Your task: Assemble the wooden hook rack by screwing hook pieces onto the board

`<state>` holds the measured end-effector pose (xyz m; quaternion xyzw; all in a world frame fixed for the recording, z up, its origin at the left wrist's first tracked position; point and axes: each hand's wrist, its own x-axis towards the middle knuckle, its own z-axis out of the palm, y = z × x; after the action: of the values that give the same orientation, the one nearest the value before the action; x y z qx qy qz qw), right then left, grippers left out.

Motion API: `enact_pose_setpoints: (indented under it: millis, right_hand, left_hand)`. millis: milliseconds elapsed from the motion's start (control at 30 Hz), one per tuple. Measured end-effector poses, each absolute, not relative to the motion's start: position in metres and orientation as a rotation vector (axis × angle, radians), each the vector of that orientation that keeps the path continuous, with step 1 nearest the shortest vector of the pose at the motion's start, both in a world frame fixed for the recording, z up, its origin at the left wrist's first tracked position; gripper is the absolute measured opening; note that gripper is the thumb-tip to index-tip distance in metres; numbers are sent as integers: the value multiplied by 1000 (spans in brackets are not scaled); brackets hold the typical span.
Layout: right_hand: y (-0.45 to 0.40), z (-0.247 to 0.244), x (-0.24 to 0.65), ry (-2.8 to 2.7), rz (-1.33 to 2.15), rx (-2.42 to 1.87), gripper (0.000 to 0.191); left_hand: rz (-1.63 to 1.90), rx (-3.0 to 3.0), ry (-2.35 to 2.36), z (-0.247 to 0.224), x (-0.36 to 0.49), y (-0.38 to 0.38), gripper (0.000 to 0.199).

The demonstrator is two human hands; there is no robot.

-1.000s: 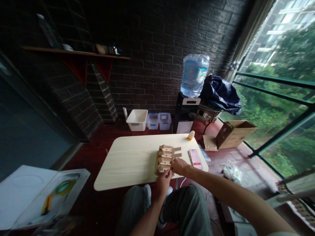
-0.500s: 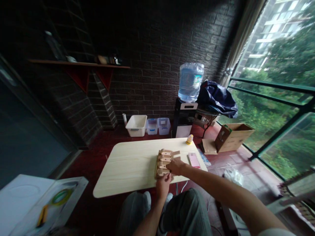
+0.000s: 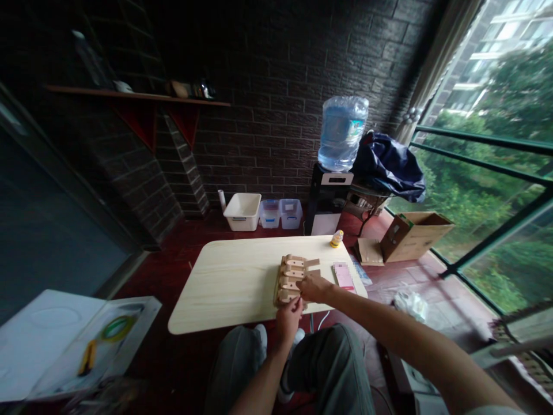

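Observation:
A wooden piece with several rounded blocks in a row (image 3: 294,262) lies on the pale table (image 3: 224,282), right of its middle. Flat wooden strips stick out from its right side. My left hand (image 3: 288,317) is at its near end, thumb and fingers pinched together. Just above and to the right, my right hand (image 3: 314,287) reaches over the blocks with its fingers bent down and closed. Both hands touch or nearly touch the nearest blocks. Whatever the fingertips pinch is too small and too covered to make out.
A pink phone-like object (image 3: 344,275) and a small yellow-based bottle (image 3: 336,238) are on the table's right side. Beyond it stand plastic bins (image 3: 242,213), a water dispenser (image 3: 330,190) and a cardboard box (image 3: 415,236). An open white case (image 3: 64,340) is at the left.
The view has tilted slightly, so the room appears shifted. My hands remain at the near end of the wooden piece; the left fingertips have come a little closer to the right hand.

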<state>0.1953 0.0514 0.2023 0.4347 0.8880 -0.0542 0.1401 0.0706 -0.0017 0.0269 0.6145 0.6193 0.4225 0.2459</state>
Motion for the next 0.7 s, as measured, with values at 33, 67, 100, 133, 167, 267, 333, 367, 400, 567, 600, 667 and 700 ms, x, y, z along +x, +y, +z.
enact_pose_setpoints:
  millis: [33, 67, 100, 133, 167, 267, 333, 367, 400, 567, 600, 667, 700]
  right_hand:
    - [51, 202, 195, 2551, -159, 1274, 26]
    - [51, 201, 195, 2536, -163, 1284, 26]
    - [51, 200, 194, 2524, -168, 1291, 26]
    - [51, 199, 193, 2515, -173, 1302, 27]
    - [51, 198, 192, 2508, -174, 1319, 27]
    - [48, 200, 188, 2499, -163, 1387, 27]
    - [46, 203, 185, 2484, -157, 1402, 26]
    - [45, 206, 183, 2475, -153, 1401, 26]
    - [43, 208, 182, 2468, -146, 1397, 25]
    - [39, 216, 180, 2476, -116, 1360, 23]
    - [39, 217, 180, 2476, -120, 1367, 23]
    - [37, 219, 181, 2469, -127, 1405, 25]
    - [36, 220, 181, 2466, -133, 1428, 25]
  left_hand:
    - [1142, 1656, 1673, 26, 71, -2, 27]
    - [1137, 1637, 1660, 25, 71, -1, 29]
    - [1138, 1625, 1654, 23, 72, -1, 30]
    - [1145, 1617, 1655, 22, 72, -1, 31]
    - [1152, 1613, 1659, 21, 72, 0, 32]
    - [1159, 1616, 1652, 17, 71, 2, 30]
    - [1160, 1601, 1617, 16, 70, 4, 29]
    - [1163, 1587, 1589, 16, 69, 4, 29]
    - [1168, 1570, 1558, 17, 69, 5, 30]
    - [1110, 1471, 1399, 23, 63, 8, 45]
    - [1070, 1468, 1360, 24, 61, 9, 48]
    - [998, 1472, 1279, 24, 57, 11, 53]
    - [974, 1472, 1243, 23, 55, 11, 54]
